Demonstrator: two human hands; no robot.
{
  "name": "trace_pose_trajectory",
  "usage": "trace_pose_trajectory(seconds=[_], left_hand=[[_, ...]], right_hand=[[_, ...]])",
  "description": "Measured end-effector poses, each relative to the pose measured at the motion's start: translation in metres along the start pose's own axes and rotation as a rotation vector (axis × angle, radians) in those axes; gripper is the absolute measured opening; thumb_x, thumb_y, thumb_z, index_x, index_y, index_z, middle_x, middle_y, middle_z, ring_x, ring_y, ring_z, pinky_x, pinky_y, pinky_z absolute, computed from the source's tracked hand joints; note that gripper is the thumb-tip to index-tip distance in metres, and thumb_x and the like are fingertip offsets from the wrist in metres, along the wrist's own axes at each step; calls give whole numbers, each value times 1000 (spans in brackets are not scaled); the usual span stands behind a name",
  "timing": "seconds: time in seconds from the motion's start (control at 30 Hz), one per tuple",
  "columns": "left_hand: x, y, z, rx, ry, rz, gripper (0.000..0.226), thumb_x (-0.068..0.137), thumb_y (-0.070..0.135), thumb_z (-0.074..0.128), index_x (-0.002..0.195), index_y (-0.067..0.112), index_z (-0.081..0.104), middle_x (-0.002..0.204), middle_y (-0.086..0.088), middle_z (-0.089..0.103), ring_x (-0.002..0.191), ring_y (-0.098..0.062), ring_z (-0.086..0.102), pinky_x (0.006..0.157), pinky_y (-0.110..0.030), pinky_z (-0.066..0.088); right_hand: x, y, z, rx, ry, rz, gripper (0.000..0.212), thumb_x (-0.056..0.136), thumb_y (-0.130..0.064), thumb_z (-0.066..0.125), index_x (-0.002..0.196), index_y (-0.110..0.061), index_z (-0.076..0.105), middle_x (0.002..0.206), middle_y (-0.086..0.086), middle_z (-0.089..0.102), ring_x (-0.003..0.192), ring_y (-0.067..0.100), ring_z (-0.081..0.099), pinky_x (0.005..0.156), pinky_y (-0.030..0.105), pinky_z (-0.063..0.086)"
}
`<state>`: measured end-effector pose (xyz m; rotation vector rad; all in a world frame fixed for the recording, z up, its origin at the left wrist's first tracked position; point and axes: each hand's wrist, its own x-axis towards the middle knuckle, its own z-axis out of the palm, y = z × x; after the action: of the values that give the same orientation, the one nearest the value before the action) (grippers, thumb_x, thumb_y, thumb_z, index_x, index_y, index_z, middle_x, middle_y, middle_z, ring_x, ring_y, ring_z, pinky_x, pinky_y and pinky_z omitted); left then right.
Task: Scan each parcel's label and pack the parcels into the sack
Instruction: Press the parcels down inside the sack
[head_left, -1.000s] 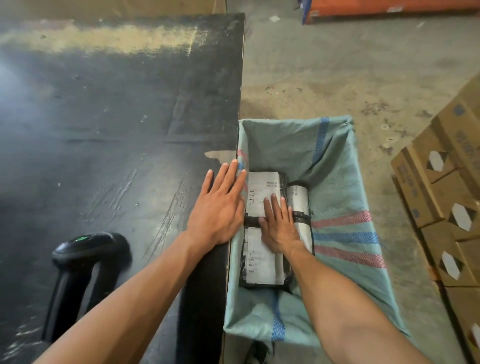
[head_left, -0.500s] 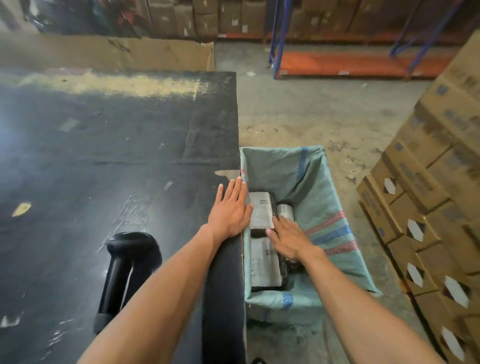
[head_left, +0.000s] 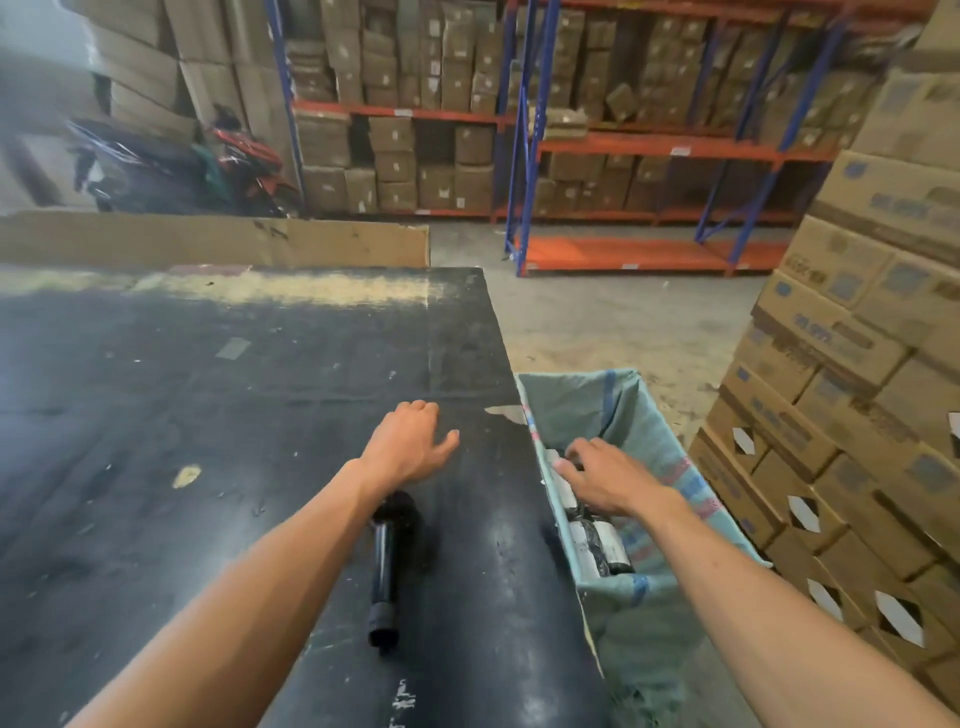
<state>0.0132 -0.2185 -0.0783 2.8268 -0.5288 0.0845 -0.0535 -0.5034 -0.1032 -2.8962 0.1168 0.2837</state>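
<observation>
A pale green woven sack (head_left: 631, 410) with red and blue stripes hangs open beside the right edge of the black table (head_left: 218, 395). Black-wrapped parcels (head_left: 597, 545) with white labels lie inside it. My right hand (head_left: 610, 475) hovers over the sack's mouth, fingers spread, holding nothing and hiding part of the parcels. My left hand (head_left: 408, 441) is raised over the table near its right edge, fingers loose and empty. A black handheld scanner (head_left: 387, 566) lies on the table just under my left forearm, its head partly hidden by the wrist.
Stacked cardboard boxes (head_left: 857, 415) stand close to the right of the sack. A flat cardboard sheet (head_left: 218, 239) stands along the table's far edge. Blue and orange shelving (head_left: 623, 145) full of boxes lines the back, across a stretch of concrete floor.
My right hand has lifted off the parcels in the sack. My left hand has left the table edge and moved left over the table. The view has tilted up toward the shelving.
</observation>
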Motion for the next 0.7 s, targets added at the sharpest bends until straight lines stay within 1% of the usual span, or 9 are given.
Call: trace_pose_trajectory(seconds=[0.07, 0.17, 0.3, 0.4, 0.47, 0.53, 0.6, 0.63, 0.7], left_hand=[[-19, -24, -10, -6, 31, -30, 46, 100, 46, 50, 104, 2, 61, 111, -17, 65, 111, -36, 57, 93, -44, 45], [-50, -62, -14, 4, 35, -69, 48, 100, 46, 50, 110, 1, 62, 116, -17, 65, 115, -36, 57, 96, -44, 45], [-90, -107, -3, -7, 18, -160, 49, 101, 46, 49, 117, 1, 63, 122, -17, 65, 118, -36, 58, 99, -44, 46], [-115, -127, 16, -7, -32, -222, 47, 102, 44, 47, 116, 2, 63, 122, -18, 65, 118, -36, 58, 98, -42, 47], [-130, -133, 33, -35, -40, -238, 44, 102, 41, 47, 115, 3, 62, 124, -18, 63, 120, -36, 56, 100, -42, 45], [-144, -132, 55, -44, -35, -239, 50, 103, 40, 44, 131, 1, 56, 141, -19, 53, 136, -36, 45, 114, -41, 35], [-155, -126, 74, -18, -28, -257, 63, 107, 42, 31, 154, 0, 32, 164, -17, 26, 153, -32, 20, 126, -40, 13], [-158, -124, 81, -8, -26, -268, 66, 107, 43, 24, 159, 2, 20, 168, -15, 13, 156, -29, 8, 127, -40, 3], [-160, -125, 88, 5, -36, -267, 67, 107, 43, 14, 161, 4, 8, 169, -14, 0, 157, -27, -3, 126, -41, -5]], right_hand=[[-5, -29, -7, -12, 28, -28, 57, 105, -63, 32, 139, -22, 54, 138, 7, 58, 125, 28, 59, 100, 46, 46], [-13, -74, -7, -41, 49, -95, 60, 105, -66, 31, 140, -22, 54, 142, 6, 57, 130, 29, 58, 101, 48, 46], [-25, -129, 8, -90, 28, -170, 61, 104, -67, 30, 133, -20, 57, 138, 8, 58, 128, 32, 59, 102, 48, 45], [-35, -164, 24, -94, 1, -210, 64, 104, -69, 28, 132, -20, 58, 136, 10, 58, 126, 33, 60, 100, 47, 45], [-40, -184, 37, -76, -12, -215, 68, 103, -71, 26, 137, -19, 55, 140, 11, 57, 128, 35, 59, 100, 48, 45], [-44, -200, 54, -14, -21, -170, 76, 101, -74, 26, 145, -16, 48, 146, 13, 54, 130, 38, 57, 101, 49, 44], [-47, -213, 70, 89, -25, -88, 82, 99, -75, 30, 154, -14, 36, 151, 18, 51, 133, 41, 55, 104, 50, 44], [-48, -218, 77, 140, -23, -50, 84, 99, -74, 33, 158, -15, 29, 151, 20, 50, 133, 42, 54, 105, 50, 44], [-51, -225, 90, 247, -7, 23, 82, 101, -70, 36, 162, -18, 18, 147, 23, 54, 131, 44, 56, 104, 49, 44]])
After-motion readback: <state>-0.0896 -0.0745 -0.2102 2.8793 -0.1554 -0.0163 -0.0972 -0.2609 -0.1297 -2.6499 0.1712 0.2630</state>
